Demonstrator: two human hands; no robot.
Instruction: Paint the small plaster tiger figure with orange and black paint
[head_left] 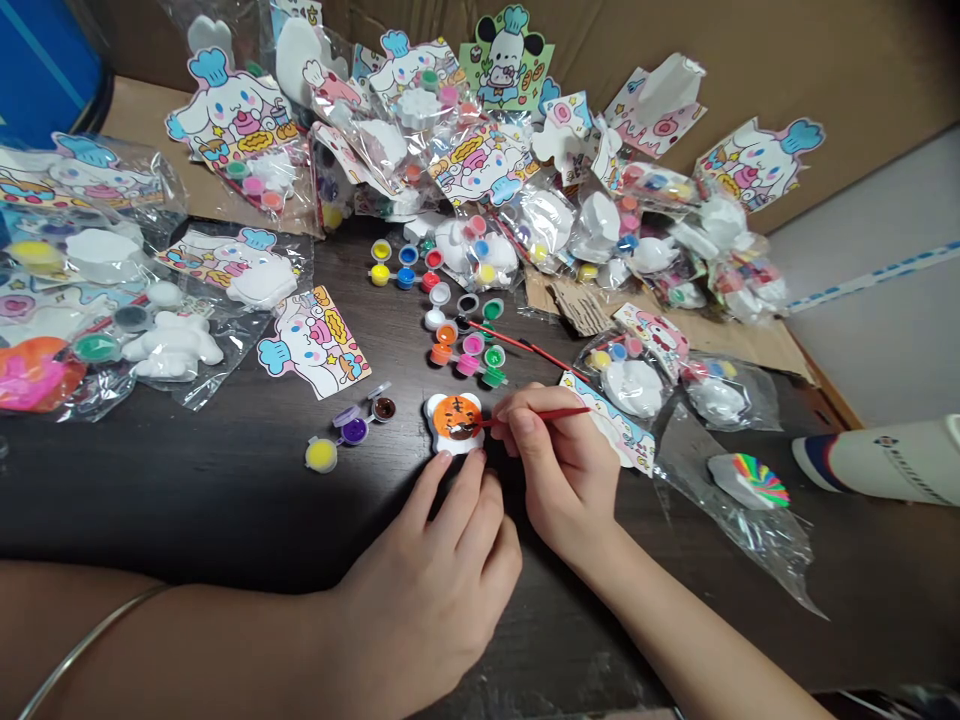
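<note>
A small white bear-shaped figure point(456, 420) lies on the dark table, its face painted orange with dark marks and a brown patch low down. The fingertips of my left hand point(450, 560) rest on its lower edge, fingers extended. My right hand point(566, 465) pinches a thin red paintbrush point(559, 413), whose tip touches the brown patch. To the left of the figure stand open pots of brown point(383, 408), purple point(354, 430) and yellow paint point(321, 455). Behind it are several open pots, among them orange point(442, 354) and green point(493, 376).
Bagged white figures with paint pots point(480, 250) are heaped along the back. More bags point(180, 345) lie at the left. A second red brush point(517, 342) lies behind my right hand. At the right are a rainbow-painted piece point(757, 482) and a paper cup point(885, 460) on its side.
</note>
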